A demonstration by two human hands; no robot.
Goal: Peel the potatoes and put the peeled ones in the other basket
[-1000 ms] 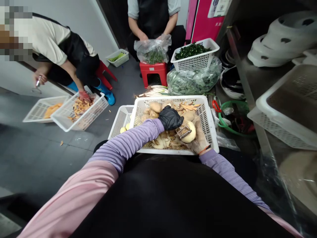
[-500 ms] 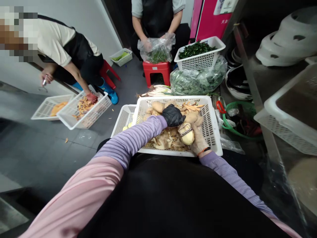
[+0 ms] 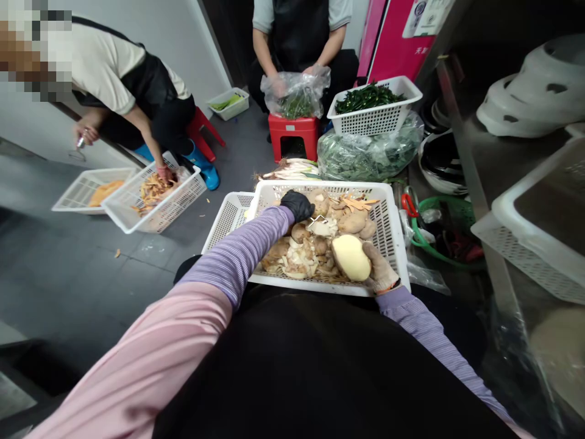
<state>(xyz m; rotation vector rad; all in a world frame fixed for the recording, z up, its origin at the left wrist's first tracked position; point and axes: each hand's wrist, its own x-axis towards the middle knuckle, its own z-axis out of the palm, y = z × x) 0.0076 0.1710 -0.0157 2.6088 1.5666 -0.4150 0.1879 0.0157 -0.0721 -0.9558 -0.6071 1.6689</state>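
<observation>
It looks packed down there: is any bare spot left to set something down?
Bare grey floor lies left of the potato basket, below the co-worker's baskets. The potato basket is heaped, and to its right the hose and bagged greens crowd in.

My right hand (image 3: 382, 272), in a light glove, grips a peeled potato (image 3: 350, 257) over the near right corner of the white basket (image 3: 392, 241) on my lap. My left hand (image 3: 297, 205), in a black glove, reaches to the far side of the basket and holds a peeler (image 3: 316, 220) above the unpeeled potatoes (image 3: 351, 222) and peelings (image 3: 299, 258). A second white basket (image 3: 227, 216) sits just beside it on my left.
</observation>
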